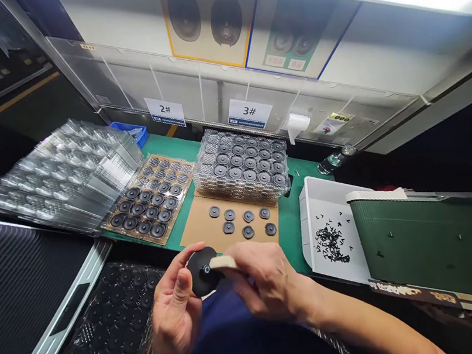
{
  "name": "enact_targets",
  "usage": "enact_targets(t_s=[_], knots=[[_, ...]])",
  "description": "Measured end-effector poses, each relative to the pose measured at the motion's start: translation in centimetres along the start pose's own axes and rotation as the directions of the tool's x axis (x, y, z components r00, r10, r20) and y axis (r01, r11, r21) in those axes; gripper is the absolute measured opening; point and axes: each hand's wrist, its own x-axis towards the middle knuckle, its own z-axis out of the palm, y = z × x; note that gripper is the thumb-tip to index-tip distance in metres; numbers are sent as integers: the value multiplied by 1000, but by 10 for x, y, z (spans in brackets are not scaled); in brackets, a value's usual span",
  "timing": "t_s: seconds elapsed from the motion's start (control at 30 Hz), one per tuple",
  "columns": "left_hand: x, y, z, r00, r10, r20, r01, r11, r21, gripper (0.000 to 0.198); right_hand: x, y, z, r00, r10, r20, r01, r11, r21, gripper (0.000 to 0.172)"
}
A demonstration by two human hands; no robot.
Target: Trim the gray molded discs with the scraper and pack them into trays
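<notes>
My left hand (173, 312) holds a black round disc (199, 282) by its edge, with the thumb in front and the fingers behind. The disc is tilted toward me and shows a small raised hub at its centre. In my right hand (266, 279) is a cream-coloured tool (224, 263), gripped close to the disc. Its tip reaches the hub, but I cannot tell whether it touches, and its kind is not clear. Just beyond my hands, several similar discs (248, 232) lie in loose rows on a brown cardboard sheet (201, 226).
A clear tray (150, 196) partly filled with discs lies at left, beside tall stacked empty trays (61, 167). Filled trays (243, 164) are stacked at the back. On the right, a white bin (307, 219) of small black scraps meets a green conveyor (423, 243). A bottle (335, 159) lies behind.
</notes>
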Motion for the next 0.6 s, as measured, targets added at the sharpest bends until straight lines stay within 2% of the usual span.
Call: enact_targets(t_s=[0.07, 0.2, 0.27, 0.33, 0.4, 0.47, 0.53, 0.6], knots=[[2, -1, -3, 994, -109, 17, 109, 994, -30, 47, -2, 3, -1, 999, 39, 18, -38, 998, -45, 17], [8, -1, -8, 973, -220, 73, 223, 975, -24, 47, -3, 7, -7, 997, 33, 72, -24, 992, -121, 20], [11, -1, -10, 939, -299, 169, 301, 954, 19, 46, 1, 9, -10, 995, -3, 99, 21, 983, -180, 17], [13, -1, -11, 886, -381, 265, 383, 923, 46, 46, 7, 12, -14, 985, -67, 162, 104, 966, -238, 14], [14, -2, -11, 845, -442, 302, 454, 890, 34, 48, 11, 16, -17, 971, -102, 217, 163, 944, -287, 10], [16, -4, -11, 841, -475, 259, 493, 870, -8, 48, 10, 19, -19, 970, -84, 227, 156, 934, -323, 10], [17, -8, -10, 876, -458, 150, 471, 880, -63, 46, 5, 19, -18, 977, -24, 211, 92, 943, -321, 13], [18, -11, -8, 920, -390, 31, 391, 914, -104, 49, -1, 15, -15, 982, 38, 184, 12, 964, -265, 17]])
